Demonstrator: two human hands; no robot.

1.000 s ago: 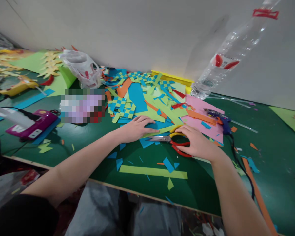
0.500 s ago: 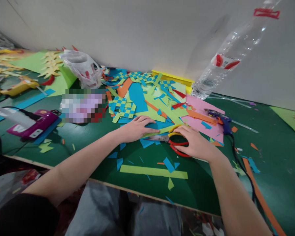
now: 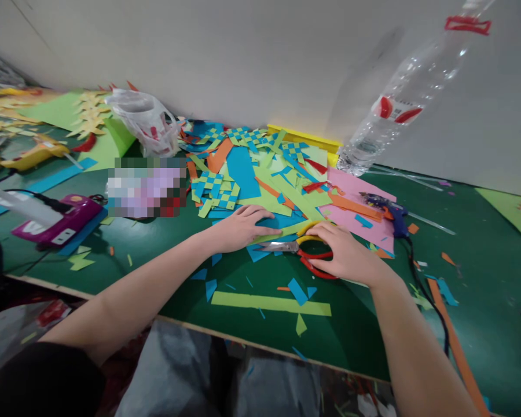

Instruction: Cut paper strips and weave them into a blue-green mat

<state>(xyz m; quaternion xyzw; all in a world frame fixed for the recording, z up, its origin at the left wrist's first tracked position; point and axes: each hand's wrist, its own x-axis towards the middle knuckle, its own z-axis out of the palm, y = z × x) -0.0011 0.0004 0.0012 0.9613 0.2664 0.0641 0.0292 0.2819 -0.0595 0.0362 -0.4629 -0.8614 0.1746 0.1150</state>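
My right hand (image 3: 338,255) is closed round the handles of a pair of scissors (image 3: 286,247) with red and yellow grips. The blades point left, slightly parted, low over blue paper. My left hand (image 3: 247,229) lies flat with its fingers stretched out, touching a light green paper strip (image 3: 286,230) just beyond the blades. The strip's right end runs under the scissors' yellow grip and my right fingers. Nearer to me, another light green strip (image 3: 271,303) rests on the table among blue scraps (image 3: 297,291).
Woven blue-green paper pieces (image 3: 215,188) and loose strips pile up at the back. A clear plastic bottle (image 3: 399,104) leans to the right. Pink paper (image 3: 360,191), a blue glue gun (image 3: 399,223) with a black cord, and a purple power strip (image 3: 65,220) lie on the green table.
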